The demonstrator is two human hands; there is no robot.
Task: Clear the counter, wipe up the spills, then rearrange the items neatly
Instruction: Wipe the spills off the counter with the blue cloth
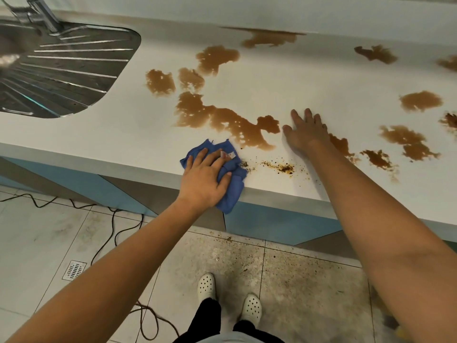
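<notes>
Two white perforated clogs (228, 298) stand on a tiled floor (284, 280) speckled with brown grit, and above them two bare forearms reach out over the counter (128, 125). Her left hand (205, 178) lies flat on a crumpled blue cloth (226, 167) at the counter's front edge, fingers loosely spread over it and the thumb tucked into a fold — pressing, I'd say, more than gripping. One corner of the cloth hangs over the lip. The right hand (305, 131) rests palm-down and open on the white surface further back, fingers spread, bracing beside the liquid.

What the wipe turns on: the nearest mess is a scatter of dry brown crumbs (282, 167) just to the right of the cloth, along the front edge, and the biggest brown puddle (222, 120) lies just beyond the cloth, its long axis running left to right toward the right hand. The left hand is the nearer to both, so a push forward or to the right looks likeliest.

Counting: one cloth, one sink drainer (61, 70) at far left, and about a dozen separate brown pools — no dishes or other items in sight on this stretch.
</notes>
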